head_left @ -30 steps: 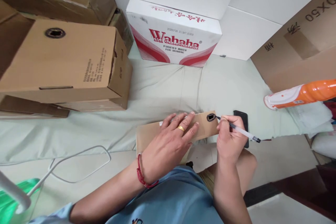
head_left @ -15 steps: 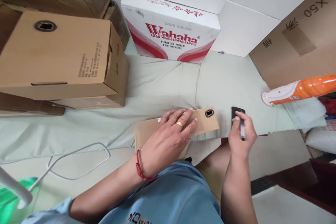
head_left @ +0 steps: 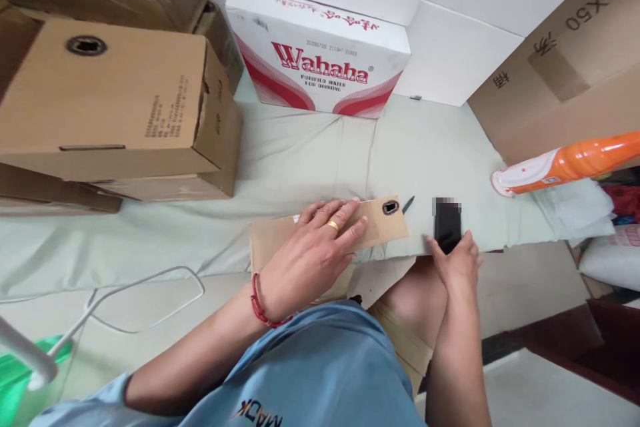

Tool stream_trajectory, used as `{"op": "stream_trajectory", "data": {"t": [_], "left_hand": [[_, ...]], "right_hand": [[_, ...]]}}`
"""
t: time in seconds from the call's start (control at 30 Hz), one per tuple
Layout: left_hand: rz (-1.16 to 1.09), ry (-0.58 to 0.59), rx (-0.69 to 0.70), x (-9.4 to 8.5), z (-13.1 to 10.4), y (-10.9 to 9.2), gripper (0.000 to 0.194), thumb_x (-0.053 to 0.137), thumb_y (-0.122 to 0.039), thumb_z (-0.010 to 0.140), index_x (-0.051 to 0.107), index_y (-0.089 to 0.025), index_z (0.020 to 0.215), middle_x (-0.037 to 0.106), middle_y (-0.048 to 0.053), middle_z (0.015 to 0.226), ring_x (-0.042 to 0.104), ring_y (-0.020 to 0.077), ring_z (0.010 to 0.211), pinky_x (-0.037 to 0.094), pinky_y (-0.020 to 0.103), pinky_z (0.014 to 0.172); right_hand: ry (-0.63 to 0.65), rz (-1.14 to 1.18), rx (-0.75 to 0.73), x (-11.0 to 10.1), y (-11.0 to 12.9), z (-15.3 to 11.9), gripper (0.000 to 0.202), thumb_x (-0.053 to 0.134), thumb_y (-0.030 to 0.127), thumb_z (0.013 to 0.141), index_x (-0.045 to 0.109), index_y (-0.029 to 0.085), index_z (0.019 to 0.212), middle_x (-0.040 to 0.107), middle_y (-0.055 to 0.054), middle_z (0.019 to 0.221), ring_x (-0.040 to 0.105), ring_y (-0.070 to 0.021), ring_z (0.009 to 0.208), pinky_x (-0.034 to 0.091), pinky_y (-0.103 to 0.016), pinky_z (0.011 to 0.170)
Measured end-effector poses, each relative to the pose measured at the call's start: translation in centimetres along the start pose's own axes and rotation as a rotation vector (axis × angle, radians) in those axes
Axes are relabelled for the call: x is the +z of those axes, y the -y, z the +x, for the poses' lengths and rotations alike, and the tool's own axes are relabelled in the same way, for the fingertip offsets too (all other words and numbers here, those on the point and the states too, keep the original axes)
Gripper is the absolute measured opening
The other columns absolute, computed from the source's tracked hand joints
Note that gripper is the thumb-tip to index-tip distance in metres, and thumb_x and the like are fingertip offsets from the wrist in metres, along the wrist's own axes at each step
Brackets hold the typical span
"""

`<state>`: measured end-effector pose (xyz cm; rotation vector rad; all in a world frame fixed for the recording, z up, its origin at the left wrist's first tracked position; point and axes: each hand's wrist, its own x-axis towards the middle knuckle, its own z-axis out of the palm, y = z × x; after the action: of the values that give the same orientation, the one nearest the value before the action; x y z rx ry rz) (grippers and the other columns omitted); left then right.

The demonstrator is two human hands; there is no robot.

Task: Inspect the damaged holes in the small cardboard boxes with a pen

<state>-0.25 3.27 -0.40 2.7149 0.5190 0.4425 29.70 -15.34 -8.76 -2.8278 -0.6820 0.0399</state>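
My left hand (head_left: 315,243) rests flat, fingers stretched, across a narrow brown cardboard piece (head_left: 383,225) at the front edge of the cloth-covered surface. Near the cardboard's right end is a small hole ringed in black. A dark pointed object, like a pen tip (head_left: 409,203), pokes out past that end; the rest of it is hidden. To the right, my right hand (head_left: 456,260) grips a black phone (head_left: 448,230) by its lower end, thumb on the left side and fingers on the right. The phone's dark face is turned up.
Cardboard boxes (head_left: 120,100) are stacked at the left. A white and red water carton (head_left: 320,60) stands against the wall. An orange and white bottle (head_left: 565,163) lies at the right, before a large carton (head_left: 560,60). A white cable (head_left: 150,330) loops at lower left.
My right hand has shifted from above the phone to grasp its lower end. The dark pointed object has come into sight beside the cardboard. My left hand stays on the cardboard.
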Motion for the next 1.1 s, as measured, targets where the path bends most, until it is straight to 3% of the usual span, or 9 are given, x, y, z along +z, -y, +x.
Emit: {"op": "stream_trajectory", "data": {"t": [0.07, 0.2, 0.37, 0.47, 0.67, 0.87, 0.97, 1.1], "left_hand": [[0.005, -0.006, 0.003, 0.0, 0.0, 0.0, 0.047, 0.07, -0.015, 0.098, 0.064, -0.012, 0.144, 0.055, 0.025, 0.163, 0.061, 0.0438, 0.141, 0.054, 0.066, 0.112], [0.03, -0.006, 0.01, 0.0, 0.0, -0.1, 0.047, 0.07, -0.016, 0.098, 0.064, -0.011, 0.145, 0.056, 0.025, 0.162, 0.061, 0.0442, 0.14, 0.054, 0.067, 0.112], [0.073, -0.035, 0.037, 0.1, 0.0, 0.1, 0.045, 0.069, -0.018, 0.099, 0.064, -0.011, 0.144, 0.057, 0.025, 0.161, 0.063, 0.0436, 0.137, 0.055, 0.066, 0.109], [0.089, -0.034, 0.037, 0.1, 0.0, 0.1, 0.044, 0.068, -0.018, 0.099, 0.064, -0.012, 0.143, 0.057, 0.025, 0.161, 0.063, 0.0435, 0.137, 0.055, 0.065, 0.109], [0.085, -0.04, 0.029, 0.2, 0.0, 0.0, 0.045, 0.071, -0.019, 0.098, 0.064, -0.012, 0.143, 0.057, 0.025, 0.161, 0.062, 0.0429, 0.138, 0.054, 0.065, 0.112], [0.079, -0.042, 0.026, 0.2, 0.0, 0.0, 0.044, 0.07, -0.019, 0.099, 0.065, -0.013, 0.142, 0.057, 0.024, 0.161, 0.062, 0.0425, 0.139, 0.055, 0.066, 0.112], [0.08, -0.045, 0.027, 0.1, 0.1, -0.1, 0.044, 0.07, -0.018, 0.099, 0.066, -0.013, 0.142, 0.057, 0.024, 0.161, 0.063, 0.0431, 0.137, 0.055, 0.066, 0.11], [0.074, -0.039, 0.027, 0.0, 0.1, -0.1, 0.042, 0.066, -0.018, 0.1, 0.067, -0.012, 0.142, 0.058, 0.024, 0.16, 0.064, 0.0429, 0.136, 0.055, 0.065, 0.109]], "right_hand": [[0.076, -0.027, 0.079, 0.2, -0.5, -1.0, 0.109, 0.072, 0.072, 0.084, 0.043, -0.001, 0.16, 0.049, -0.037, 0.158, 0.045, -0.0537, 0.146, 0.039, -0.062, 0.119], [0.057, -0.022, 0.149, 0.6, -0.2, -1.9, 0.108, 0.071, 0.071, 0.085, 0.043, -0.003, 0.16, 0.056, -0.038, 0.145, 0.052, -0.0515, 0.141, 0.041, -0.059, 0.119], [0.127, 0.058, 0.274, 0.6, 0.8, -0.5, 0.116, 0.074, 0.077, 0.079, 0.04, 0.003, 0.163, 0.057, -0.036, 0.141, 0.059, -0.0484, 0.132, 0.047, -0.058, 0.114], [0.161, 0.101, 0.329, 0.2, 0.9, 0.4, 0.11, 0.072, 0.075, 0.08, 0.042, 0.007, 0.162, 0.057, -0.035, 0.141, 0.065, -0.0463, 0.124, 0.052, -0.056, 0.106], [0.182, 0.115, 0.276, -1.1, -0.8, 0.0, 0.101, 0.075, 0.065, 0.074, 0.052, 0.005, 0.152, 0.057, -0.035, 0.146, 0.064, -0.0461, 0.131, 0.05, -0.055, 0.112], [0.207, 0.418, 0.184, -1.4, -3.2, -2.2, 0.112, 0.084, 0.07, 0.061, 0.053, 0.018, 0.155, 0.071, -0.019, 0.139, 0.067, -0.0387, 0.128, 0.051, -0.051, 0.112], [0.187, 0.59, 0.19, -1.9, -2.8, -4.4, 0.113, 0.088, 0.069, 0.063, 0.05, 0.022, 0.159, 0.071, -0.016, 0.139, 0.068, -0.0356, 0.126, 0.053, -0.05, 0.11], [0.134, 0.733, 0.104, -3.6, 0.1, -8.2, 0.109, 0.09, 0.06, 0.07, 0.045, 0.023, 0.163, 0.067, -0.016, 0.145, 0.07, -0.0321, 0.122, 0.057, -0.047, 0.105]]}}
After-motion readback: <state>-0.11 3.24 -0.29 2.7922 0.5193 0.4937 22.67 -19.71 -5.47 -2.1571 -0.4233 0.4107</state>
